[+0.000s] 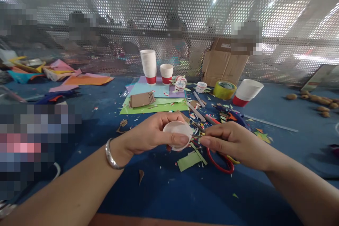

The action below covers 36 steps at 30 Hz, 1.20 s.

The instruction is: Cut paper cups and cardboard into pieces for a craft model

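My left hand (161, 132) is closed round a small white paper cup piece (176, 132), its round opening turned toward me and the thumb over the rim. To its right, the fingertips of my right hand (227, 143) are pinched together close to the cup's edge; what sits between them is too small to make out. Scissors with a red handle (221, 166) lie under the right hand, partly covered by it. Green paper strips (189, 161) and many tiny coloured scraps lie on the blue table below and behind both hands.
Behind stand stacked paper cups (148, 65), a shorter stack (166, 72) and a tilted stack (248, 91). Yellow tape (224, 90), a cardboard box (225, 63), cardboard pieces (142, 99) on green paper (156, 108), a glue gun (239, 118) and walnut-like objects (316, 99) are also around.
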Available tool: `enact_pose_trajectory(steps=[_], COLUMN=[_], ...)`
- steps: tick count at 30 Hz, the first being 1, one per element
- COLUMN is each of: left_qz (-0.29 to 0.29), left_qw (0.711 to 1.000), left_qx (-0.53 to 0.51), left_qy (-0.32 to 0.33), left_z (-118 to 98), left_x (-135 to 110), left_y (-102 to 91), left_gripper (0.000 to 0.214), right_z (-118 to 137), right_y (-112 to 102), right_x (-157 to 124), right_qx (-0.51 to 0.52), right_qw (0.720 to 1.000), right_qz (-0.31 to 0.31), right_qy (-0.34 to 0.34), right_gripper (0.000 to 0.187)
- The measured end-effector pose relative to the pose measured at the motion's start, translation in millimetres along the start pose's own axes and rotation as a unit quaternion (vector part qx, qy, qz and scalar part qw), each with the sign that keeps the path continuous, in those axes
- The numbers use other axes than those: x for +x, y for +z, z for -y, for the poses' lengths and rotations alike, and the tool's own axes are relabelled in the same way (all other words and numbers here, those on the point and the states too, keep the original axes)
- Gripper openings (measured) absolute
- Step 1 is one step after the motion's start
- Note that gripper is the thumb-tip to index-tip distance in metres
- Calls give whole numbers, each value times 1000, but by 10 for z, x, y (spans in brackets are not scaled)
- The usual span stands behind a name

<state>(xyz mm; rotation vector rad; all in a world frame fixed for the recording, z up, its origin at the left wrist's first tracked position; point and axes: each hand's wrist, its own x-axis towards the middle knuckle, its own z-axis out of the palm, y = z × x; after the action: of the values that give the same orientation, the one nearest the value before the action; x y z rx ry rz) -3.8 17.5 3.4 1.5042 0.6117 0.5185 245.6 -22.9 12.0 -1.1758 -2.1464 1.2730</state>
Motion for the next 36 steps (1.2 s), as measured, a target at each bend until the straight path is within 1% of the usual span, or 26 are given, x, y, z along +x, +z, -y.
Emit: enact_pose_trajectory(steps=[3, 8, 12, 15, 17, 19, 22, 24, 29, 36], left_qz=[-13, -66, -72, -86, -103, -122, -147, -157, -183, -197], left_qw=[1000, 998, 997, 996, 994, 990, 975, 966, 952, 928], left_qx=[-13, -10, -26, -30, -5, 49, 141, 178, 220, 294], left_qy=[-3, 11, 6, 21, 40, 58, 88, 104, 106, 117], left_z=[6, -15, -9, 13, 28, 37, 38, 34, 26, -19], left_x=[9, 24, 27, 32, 39, 47, 48, 38, -7, -30], left_y=[42, 88, 92, 98, 103, 105, 111, 128, 199, 244], left_gripper=[23, 26, 26, 24, 24, 23, 23, 23, 25, 26], right_z=[-18, -26, -12, -14, -24, -34, -44, -50, -75, -94], right_y=[-49, -38, -7, 7, 13, 17, 18, 17, 8, 7], right_x=[-15, -4, 5, 8, 11, 12, 12, 12, 15, 17], right_qx=[17, 48, 59, 38, 15, 4, -3, -17, -76, -115], right_qw=[1000, 999, 998, 999, 999, 999, 999, 998, 994, 989], right_qz=[24, 7, -11, -35, -41, -44, -51, -60, -81, -93], right_qy=[7, 8, 7, 1, -3, -7, -11, -13, -19, -24], right_gripper=[45, 48, 49, 50, 50, 49, 46, 47, 50, 53])
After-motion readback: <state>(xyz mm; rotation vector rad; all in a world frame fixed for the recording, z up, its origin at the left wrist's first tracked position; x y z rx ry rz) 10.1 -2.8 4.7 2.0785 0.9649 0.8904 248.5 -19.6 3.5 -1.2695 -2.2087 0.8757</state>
